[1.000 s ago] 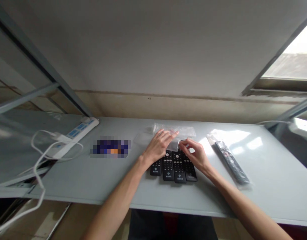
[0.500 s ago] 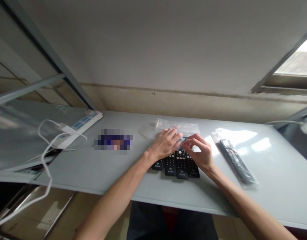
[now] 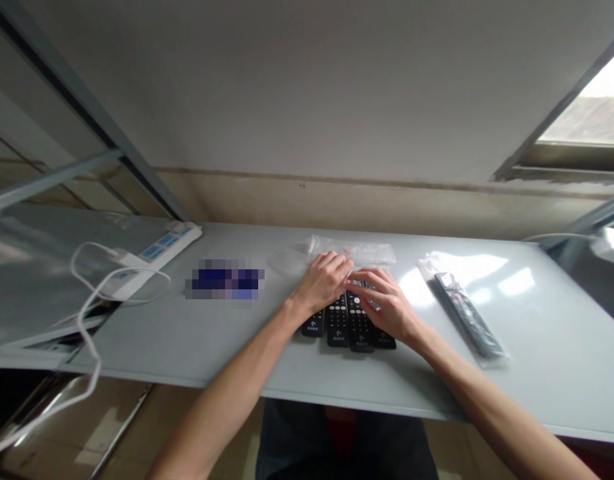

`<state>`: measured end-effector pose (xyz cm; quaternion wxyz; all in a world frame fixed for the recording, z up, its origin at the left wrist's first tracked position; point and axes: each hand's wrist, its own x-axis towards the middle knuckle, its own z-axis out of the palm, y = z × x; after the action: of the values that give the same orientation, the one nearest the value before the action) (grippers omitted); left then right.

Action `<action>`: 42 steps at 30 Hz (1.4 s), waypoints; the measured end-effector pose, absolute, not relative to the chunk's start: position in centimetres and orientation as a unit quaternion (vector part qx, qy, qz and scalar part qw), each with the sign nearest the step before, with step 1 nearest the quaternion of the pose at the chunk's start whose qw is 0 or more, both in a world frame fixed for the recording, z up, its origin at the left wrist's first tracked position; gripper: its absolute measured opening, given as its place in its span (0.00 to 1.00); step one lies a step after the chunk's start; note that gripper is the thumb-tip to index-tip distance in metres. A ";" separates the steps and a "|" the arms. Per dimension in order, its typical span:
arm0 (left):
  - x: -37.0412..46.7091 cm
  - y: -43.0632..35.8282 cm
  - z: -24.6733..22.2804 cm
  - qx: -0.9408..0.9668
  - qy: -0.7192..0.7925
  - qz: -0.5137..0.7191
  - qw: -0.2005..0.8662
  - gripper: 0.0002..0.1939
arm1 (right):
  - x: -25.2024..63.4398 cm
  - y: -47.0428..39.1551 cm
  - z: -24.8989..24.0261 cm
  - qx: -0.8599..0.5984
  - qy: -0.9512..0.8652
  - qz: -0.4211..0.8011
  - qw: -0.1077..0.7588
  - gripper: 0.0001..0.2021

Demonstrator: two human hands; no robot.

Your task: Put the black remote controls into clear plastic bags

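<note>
Several black remote controls [image 3: 338,327] lie side by side on the grey table, their upper ends covered by my hands. My left hand [image 3: 325,281] is over the left remotes, its fingers curled and closed. My right hand [image 3: 384,303] rests over the right remotes, with thumb and fingers drawn together near my left fingertips. Whatever is between the fingertips is too small and hidden to make out. Clear plastic bags [image 3: 371,253] lie just behind the hands. To the right lies another remote in a clear bag [image 3: 469,317].
A white power strip [image 3: 159,260] with a plugged-in charger and white cable [image 3: 91,333] is at the left. A blurred-out dark blue item [image 3: 225,280] lies left of my hands. Behind the table [image 3: 561,373] is a wall; metal frame posts stand at both sides.
My right hand has moved left, its fingertips now close to my left hand's. The bit of clear plastic seen between the hands before is now hidden. The view has shifted slightly.
</note>
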<state>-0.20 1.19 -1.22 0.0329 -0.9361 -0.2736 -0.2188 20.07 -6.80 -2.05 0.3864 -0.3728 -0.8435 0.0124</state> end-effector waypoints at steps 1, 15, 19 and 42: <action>-0.2 1.2 -1.2 -0.938 -0.271 -0.216 0.033 0.07 | 20.1 -6.8 -2.2 -0.366 -0.848 0.015 0.383 0.25; -0.1 0.8 -0.7 -0.960 -0.191 -0.204 0.019 0.08 | 19.1 -7.3 -1.6 -0.326 -0.875 0.029 0.356 0.20; -0.1 0.9 -0.8 -0.961 -0.173 -0.213 0.027 0.07 | 18.6 -7.4 -1.6 -0.339 -0.888 -0.004 0.309 0.14; -0.4 2.4 -1.8 -0.957 -0.228 -0.178 -0.018 0.02 | 20.4 -19.0 -4.0 -0.721 -0.614 0.088 0.309 0.35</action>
<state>-0.41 2.43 -1.83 -0.0184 -0.9571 -0.2276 -0.1781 20.44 -19.00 -3.96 0.3087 -0.7213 -0.6137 0.0883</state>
